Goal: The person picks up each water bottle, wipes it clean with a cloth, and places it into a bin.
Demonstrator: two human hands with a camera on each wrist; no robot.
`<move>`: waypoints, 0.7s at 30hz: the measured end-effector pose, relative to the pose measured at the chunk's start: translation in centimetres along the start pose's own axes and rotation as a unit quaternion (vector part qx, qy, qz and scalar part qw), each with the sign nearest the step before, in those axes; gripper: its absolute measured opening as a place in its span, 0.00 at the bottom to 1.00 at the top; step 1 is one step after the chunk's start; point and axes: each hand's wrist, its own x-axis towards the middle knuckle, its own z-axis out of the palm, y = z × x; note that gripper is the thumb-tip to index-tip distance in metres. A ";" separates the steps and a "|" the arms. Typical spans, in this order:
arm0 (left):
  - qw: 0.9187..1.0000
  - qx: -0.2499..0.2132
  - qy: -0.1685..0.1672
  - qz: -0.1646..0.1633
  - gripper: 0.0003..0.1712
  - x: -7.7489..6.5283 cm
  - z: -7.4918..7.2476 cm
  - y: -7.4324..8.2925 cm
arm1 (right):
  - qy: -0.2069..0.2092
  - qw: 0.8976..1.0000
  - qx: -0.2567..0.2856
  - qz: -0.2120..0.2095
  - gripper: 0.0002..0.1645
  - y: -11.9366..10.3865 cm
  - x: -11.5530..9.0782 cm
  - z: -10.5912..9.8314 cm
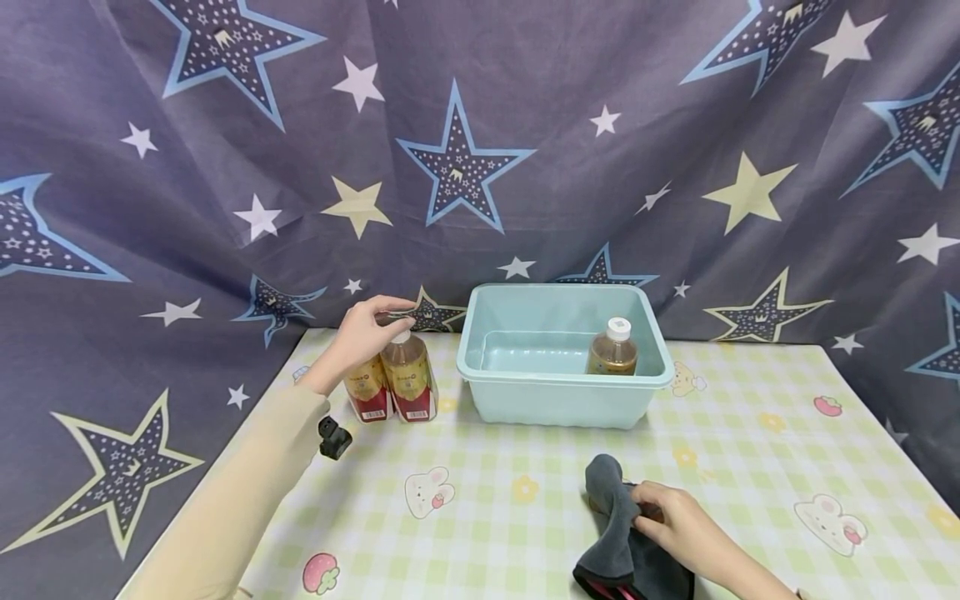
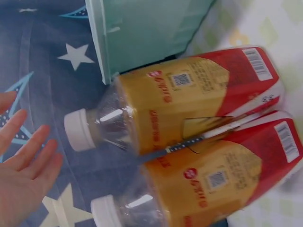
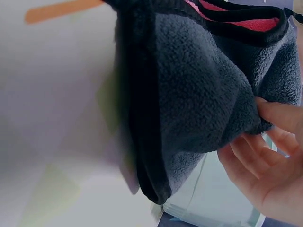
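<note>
Two bottles stand side by side to the left of a light blue tub; they have white caps and yellow-and-red labels. My left hand (image 1: 365, 335) is over them, its fingers reaching past the caps of the left bottle (image 1: 367, 392) and the right bottle (image 1: 409, 382). In the left wrist view the fingers (image 2: 34, 153) are loosely spread and apart from both white caps. A dark grey cloth (image 1: 611, 533) with black edging and a pink patch is bunched up at the front. Between thumb and fingers, my right hand (image 1: 681, 527) pinches a fold of it.
The light blue tub (image 1: 551, 400) is at the back of the table, with one white-capped bottle (image 1: 617, 348) standing inside at its right. Behind hangs a dark star-patterned curtain (image 1: 480, 50). A checked cloth (image 1: 495, 525) with cartoon prints covers the table.
</note>
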 end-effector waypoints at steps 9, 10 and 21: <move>1.000 -0.015 0.009 -0.010 0.25 -0.6 0.6 -1.8 | 0.005 1.000 -0.003 -0.001 0.04 0.1 0.0 0.0; 1.000 -0.018 0.012 -0.007 0.25 -0.7 0.7 -1.9 | 0.004 1.000 -0.003 0.000 0.04 0.1 0.0 0.0; 0.998 -0.035 0.044 0.013 0.23 -1.1 2.1 -3.2 | -0.002 1.000 -0.001 0.002 0.04 0.1 0.0 0.0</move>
